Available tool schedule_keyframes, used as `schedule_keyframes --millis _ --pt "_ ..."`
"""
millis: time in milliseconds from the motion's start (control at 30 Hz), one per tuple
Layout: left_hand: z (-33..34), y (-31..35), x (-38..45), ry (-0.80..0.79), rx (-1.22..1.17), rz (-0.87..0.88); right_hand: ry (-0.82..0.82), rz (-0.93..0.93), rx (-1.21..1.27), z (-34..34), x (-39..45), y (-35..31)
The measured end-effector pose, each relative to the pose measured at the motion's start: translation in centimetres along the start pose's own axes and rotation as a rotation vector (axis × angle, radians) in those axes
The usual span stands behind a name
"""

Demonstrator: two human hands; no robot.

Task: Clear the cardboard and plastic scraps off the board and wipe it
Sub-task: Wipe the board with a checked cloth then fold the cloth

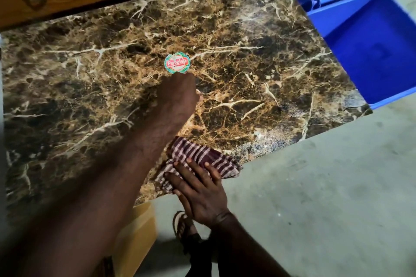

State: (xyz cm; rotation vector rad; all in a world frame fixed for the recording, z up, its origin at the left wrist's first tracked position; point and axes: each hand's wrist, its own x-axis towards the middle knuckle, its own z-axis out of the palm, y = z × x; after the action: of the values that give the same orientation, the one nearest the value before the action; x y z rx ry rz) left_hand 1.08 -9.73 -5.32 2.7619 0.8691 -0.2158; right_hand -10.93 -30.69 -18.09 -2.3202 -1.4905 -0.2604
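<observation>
Centrally, the left hand (180, 94), fingers curled, touches a round sticker (177, 62) amid bare board (67, 78); the right hand (198, 189) presses a striped cloth (202, 155), fingers flat, at the near edge.

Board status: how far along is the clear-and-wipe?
Mostly cleared: the marble-pattern board shows only one round printed label. In hand: the left hand reaches that label, fingers curled, though whether it pinches it is hidden; the right hand presses the striped cloth at the near edge. Left: remove the label, perhaps into the blue bin, then wipe.
</observation>
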Motion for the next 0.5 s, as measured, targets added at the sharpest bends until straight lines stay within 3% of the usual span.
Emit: schedule_keyframes --millis 500 --pt "0.6 -1.3 -0.3 0.006 -0.022 -0.017 0.021 0.280 -0.025 -4.8 -2.0 15.3"
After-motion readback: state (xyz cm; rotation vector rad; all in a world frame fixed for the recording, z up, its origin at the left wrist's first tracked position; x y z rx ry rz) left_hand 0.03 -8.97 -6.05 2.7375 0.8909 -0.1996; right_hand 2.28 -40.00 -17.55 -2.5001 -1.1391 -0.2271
